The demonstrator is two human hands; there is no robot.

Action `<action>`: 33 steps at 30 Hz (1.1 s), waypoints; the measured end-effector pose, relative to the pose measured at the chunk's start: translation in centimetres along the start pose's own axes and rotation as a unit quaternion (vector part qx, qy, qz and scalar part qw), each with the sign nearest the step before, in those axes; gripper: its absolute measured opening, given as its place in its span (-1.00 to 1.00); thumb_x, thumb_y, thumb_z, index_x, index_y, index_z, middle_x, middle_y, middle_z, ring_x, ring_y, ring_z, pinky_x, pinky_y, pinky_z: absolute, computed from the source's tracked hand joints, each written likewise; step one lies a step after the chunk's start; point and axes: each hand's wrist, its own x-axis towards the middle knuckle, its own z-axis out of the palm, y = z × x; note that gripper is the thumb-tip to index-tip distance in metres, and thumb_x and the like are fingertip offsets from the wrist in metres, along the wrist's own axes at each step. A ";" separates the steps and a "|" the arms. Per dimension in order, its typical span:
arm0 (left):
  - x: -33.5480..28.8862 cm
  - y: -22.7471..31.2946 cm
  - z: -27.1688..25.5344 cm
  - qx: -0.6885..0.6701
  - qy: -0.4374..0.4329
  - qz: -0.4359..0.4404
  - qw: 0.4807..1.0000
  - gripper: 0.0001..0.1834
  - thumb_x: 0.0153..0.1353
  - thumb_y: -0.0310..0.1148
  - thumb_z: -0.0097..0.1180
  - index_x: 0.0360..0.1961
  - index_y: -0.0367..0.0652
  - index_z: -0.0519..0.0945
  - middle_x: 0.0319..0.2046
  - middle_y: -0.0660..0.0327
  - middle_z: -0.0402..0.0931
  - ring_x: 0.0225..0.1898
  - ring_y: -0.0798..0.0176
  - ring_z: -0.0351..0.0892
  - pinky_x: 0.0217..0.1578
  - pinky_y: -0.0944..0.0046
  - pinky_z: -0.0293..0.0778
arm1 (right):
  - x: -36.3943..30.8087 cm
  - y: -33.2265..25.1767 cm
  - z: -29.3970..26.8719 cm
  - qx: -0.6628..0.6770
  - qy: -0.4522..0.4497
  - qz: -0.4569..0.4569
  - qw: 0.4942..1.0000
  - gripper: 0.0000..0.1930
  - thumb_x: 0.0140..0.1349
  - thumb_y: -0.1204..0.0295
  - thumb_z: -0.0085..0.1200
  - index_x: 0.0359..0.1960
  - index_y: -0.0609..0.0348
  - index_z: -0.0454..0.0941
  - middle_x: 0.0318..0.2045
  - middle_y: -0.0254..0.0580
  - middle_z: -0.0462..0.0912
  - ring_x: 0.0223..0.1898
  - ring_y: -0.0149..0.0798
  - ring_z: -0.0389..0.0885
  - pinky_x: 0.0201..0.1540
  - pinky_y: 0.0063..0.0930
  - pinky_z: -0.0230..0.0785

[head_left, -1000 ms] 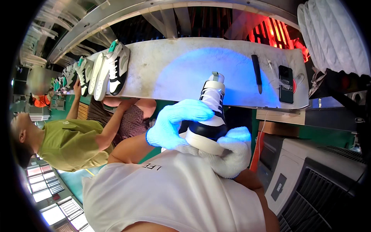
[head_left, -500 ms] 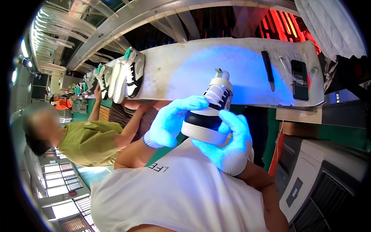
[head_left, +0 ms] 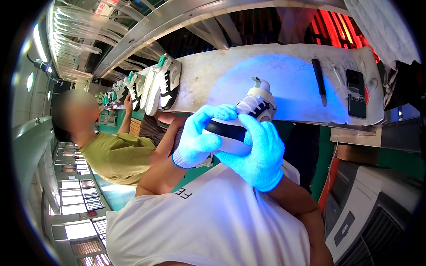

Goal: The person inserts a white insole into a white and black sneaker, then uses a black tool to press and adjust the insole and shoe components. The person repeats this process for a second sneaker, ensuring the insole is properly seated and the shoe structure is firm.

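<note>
Between my two white-gloved hands is a black and white sneaker (head_left: pixel 225 131), its toe toward me and its collar pointing away over the table edge. Blue light falls on it and on both gloves. My left hand (head_left: pixel 199 135) grips the toe from the left, thumb at the sole and fingers on the upper. Wrapped round the right side of the forefoot is my right hand (head_left: pixel 259 150), its fingers reaching over near the laces. White laces and the heel tab stay uncovered, while the gloves hide much of the sole.
A long pale table (head_left: pixel 195 80) runs across in front. On its right lie a dark-bladed knife (head_left: pixel 319 82) and a black phone (head_left: pixel 356 93). Several sneakers (head_left: pixel 170 84) line its left side, where a co-worker in a green shirt (head_left: pixel 117 155) sits. A grey machine (head_left: pixel 377 204) stands at lower right.
My left hand has closed further round the toe, its thumb now at the sole. My right fingers have moved up over the upper. The whole view has shifted slightly.
</note>
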 end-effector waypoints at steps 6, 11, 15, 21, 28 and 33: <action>0.7 -0.1 -0.8 -0.004 -0.024 -0.002 1.000 -0.34 0.22 -0.11 0.62 0.22 -0.21 0.62 0.34 -0.04 0.55 0.45 -0.14 0.51 0.52 -0.25 0.40 | 0.7 0.6 0.5 -0.001 0.019 -0.022 1.000 -0.13 -0.14 0.03 0.78 0.23 0.04 0.65 -0.22 -0.18 0.66 -0.27 -0.03 0.70 -0.27 -0.06 0.63; 0.7 -0.2 -1.5 -0.018 -0.003 0.007 1.000 -0.34 0.20 -0.16 0.63 0.21 -0.24 0.61 0.30 -0.08 0.59 0.45 -0.09 0.52 0.50 -0.19 0.42 | 1.2 1.0 1.2 0.008 0.024 -0.019 0.999 -0.21 -0.12 0.01 0.77 0.14 0.01 0.66 -0.23 -0.19 0.64 -0.27 -0.03 0.71 -0.27 -0.08 0.64; 0.9 2.6 -1.3 0.097 0.000 -0.033 0.995 -0.32 0.16 -0.22 0.67 0.20 -0.28 0.60 0.26 -0.06 0.64 0.41 -0.03 0.58 0.48 -0.13 0.45 | 1.6 1.0 1.8 0.010 0.021 -0.031 0.999 -0.22 -0.10 0.01 0.77 0.13 0.02 0.66 -0.22 -0.18 0.64 -0.26 -0.01 0.71 -0.25 -0.06 0.63; 1.8 3.0 -1.8 0.249 -0.017 0.025 0.968 -0.24 0.03 -0.23 0.76 0.19 -0.27 0.61 0.28 -0.06 0.66 0.41 0.01 0.60 0.46 -0.09 0.48 | 1.7 1.5 2.1 0.020 -0.013 0.010 1.000 -0.15 -0.10 0.00 0.76 0.22 0.04 0.62 -0.11 -0.09 0.63 -0.12 0.07 0.70 -0.18 0.01 0.63; 2.1 3.6 -0.2 0.293 0.007 0.016 0.956 -0.24 0.02 -0.23 0.76 0.18 -0.29 0.62 0.29 -0.10 0.65 0.40 -0.01 0.62 0.49 -0.08 0.46 | -2.2 3.6 1.1 0.051 0.053 0.076 0.994 -0.22 -0.15 0.12 0.81 0.07 0.09 0.57 -0.09 -0.09 0.60 -0.08 0.08 0.67 -0.10 -0.03 0.63; 2.7 4.4 1.9 0.326 0.021 -0.017 0.945 -0.21 -0.01 -0.13 0.75 0.15 -0.29 0.60 0.25 -0.10 0.65 0.42 -0.10 0.60 0.50 -0.16 0.43 | -2.9 3.8 0.9 0.132 0.060 0.133 0.980 -0.27 -0.16 0.21 0.83 -0.05 0.11 0.53 -0.15 -0.09 0.59 -0.19 0.03 0.68 -0.16 -0.08 0.62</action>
